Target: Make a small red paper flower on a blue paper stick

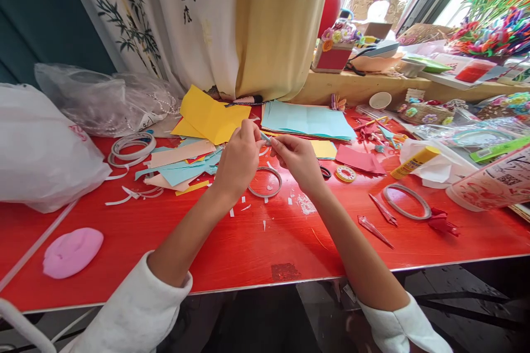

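Over the middle of the red table, my left hand [241,157] and my right hand [298,161] pinch a small, thin light-blue piece [265,138] between them. It looks like narrow rolled or folded paper, mostly hidden by the fingers. Just below the hands a thin pale ring [265,182], like a nearly used-up tape roll, lies flat. White paper scraps [290,201] are scattered around it. Left of my left hand is a pile of light-blue and peach paper pieces [182,168]. Behind my hands lie yellow sheets [215,116] and a stack of light-blue sheets [306,119].
Tape rolls [131,149], pink clay [73,252] and a white plastic bag [45,149] are at left. To the right lie red paper [359,159], a yellow glue stick [415,162], another ring [407,202], slim red folded pieces [375,231] and a paper tub [492,179].
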Tool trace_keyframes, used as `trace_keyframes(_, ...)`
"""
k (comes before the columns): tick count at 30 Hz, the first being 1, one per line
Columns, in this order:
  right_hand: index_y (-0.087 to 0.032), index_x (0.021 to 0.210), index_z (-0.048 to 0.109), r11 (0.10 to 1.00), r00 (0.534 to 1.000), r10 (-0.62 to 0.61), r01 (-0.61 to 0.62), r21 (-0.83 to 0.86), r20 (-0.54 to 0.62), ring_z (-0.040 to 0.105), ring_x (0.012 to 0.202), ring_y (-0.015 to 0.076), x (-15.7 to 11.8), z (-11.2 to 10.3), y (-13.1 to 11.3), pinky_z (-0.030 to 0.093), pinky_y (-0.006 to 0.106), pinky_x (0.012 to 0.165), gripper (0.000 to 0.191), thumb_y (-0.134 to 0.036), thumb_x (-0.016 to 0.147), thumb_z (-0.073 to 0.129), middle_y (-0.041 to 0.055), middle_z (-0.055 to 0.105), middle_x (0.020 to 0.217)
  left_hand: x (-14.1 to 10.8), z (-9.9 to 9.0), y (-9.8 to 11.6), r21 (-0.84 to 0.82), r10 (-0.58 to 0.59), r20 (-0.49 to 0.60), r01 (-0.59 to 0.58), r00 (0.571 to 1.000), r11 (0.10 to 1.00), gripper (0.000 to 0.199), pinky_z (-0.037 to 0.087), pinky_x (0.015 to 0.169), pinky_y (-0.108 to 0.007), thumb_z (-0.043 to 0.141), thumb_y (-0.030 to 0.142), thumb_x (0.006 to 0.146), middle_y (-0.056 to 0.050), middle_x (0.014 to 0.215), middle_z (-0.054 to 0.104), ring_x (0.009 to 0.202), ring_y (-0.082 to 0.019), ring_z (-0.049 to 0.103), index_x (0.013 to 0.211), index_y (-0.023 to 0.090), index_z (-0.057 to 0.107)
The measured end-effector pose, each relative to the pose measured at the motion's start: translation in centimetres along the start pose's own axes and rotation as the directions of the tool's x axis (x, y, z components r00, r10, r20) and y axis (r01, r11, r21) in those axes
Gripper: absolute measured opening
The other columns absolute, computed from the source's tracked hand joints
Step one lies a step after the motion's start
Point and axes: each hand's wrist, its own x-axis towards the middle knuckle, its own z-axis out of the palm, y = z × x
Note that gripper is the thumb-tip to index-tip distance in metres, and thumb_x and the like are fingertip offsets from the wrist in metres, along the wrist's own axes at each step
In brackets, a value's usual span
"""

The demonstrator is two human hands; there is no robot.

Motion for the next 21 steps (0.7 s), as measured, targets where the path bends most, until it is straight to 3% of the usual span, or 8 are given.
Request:
trace_keyframes(8,-0.015,0.074,0.062,0.995,1.000,0.012,-0.014,0.096,0.019,0.035,0.048,0.0064,-0.05,-0.15,-0.21,0.027,0.022,0.045,0.028,-0.040,0.082,0.052,-0.0008,0.051,0.060,-0.05,-0.08,0.34,0.004,-0.020,-0.005,0.020,1.000,1.000,0.016,0.038,0.063,-0.025,0.051,0.014,0.081,0.001,0.079,0.050,0.073,-0.013,0.050,0.083,0.021,0.037)
trace_keyframes(13,-0.015,0.077,0.061,0.968,0.995,0.078,-0.090,0.233,0.059,0.034,0.047,0.0056,0.03,-0.38,-0.51,0.027,0.021,0.043,0.027,-0.041,0.079,0.055,-0.0015,0.049,0.061,-0.33,-0.37,0.85,0.138,0.038,-0.029,-0.034,0.999,0.990,0.010,0.040,0.068,-0.027,0.050,0.021,0.084,-0.003,0.087,0.055,0.083,-0.016,0.052,0.089,0.020,0.042)
trace_keyframes(16,-0.015,0.074,0.060,0.946,0.994,0.082,-0.100,0.309,0.070,0.033,0.047,0.0051,0.08,-0.50,-0.47,0.027,0.021,0.043,0.025,-0.040,0.079,0.056,-0.0020,0.047,0.061,-0.20,-0.68,0.85,0.179,0.040,-0.032,-0.033,0.999,0.983,0.016,0.042,0.072,-0.029,0.054,0.027,0.082,-0.006,0.094,0.058,0.089,-0.019,0.052,0.093,0.019,0.046)
trace_keyframes(19,-0.015,0.070,0.058,0.931,0.994,0.094,-0.108,0.348,0.057,0.033,0.047,0.0048,0.13,-0.54,-0.48,0.026,0.020,0.042,0.026,-0.040,0.078,0.057,-0.0021,0.046,0.061,0.24,-0.92,0.58,0.080,-0.025,-0.027,0.027,0.999,0.996,0.021,0.043,0.075,-0.030,0.056,0.034,0.081,-0.006,0.097,0.061,0.090,-0.019,0.054,0.093,0.018,0.050)
trace_keyframes(21,-0.016,0.070,0.057,0.934,0.993,0.108,-0.118,0.338,0.048,0.033,0.047,0.0049,0.17,-0.53,-0.54,0.025,0.020,0.041,0.027,-0.041,0.078,0.058,-0.0022,0.045,0.060,0.52,-0.94,0.40,-0.047,-0.058,0.035,0.060,0.998,0.997,0.019,0.043,0.078,-0.030,0.052,0.036,0.082,-0.004,0.094,0.064,0.088,-0.017,0.056,0.089,0.018,0.055)
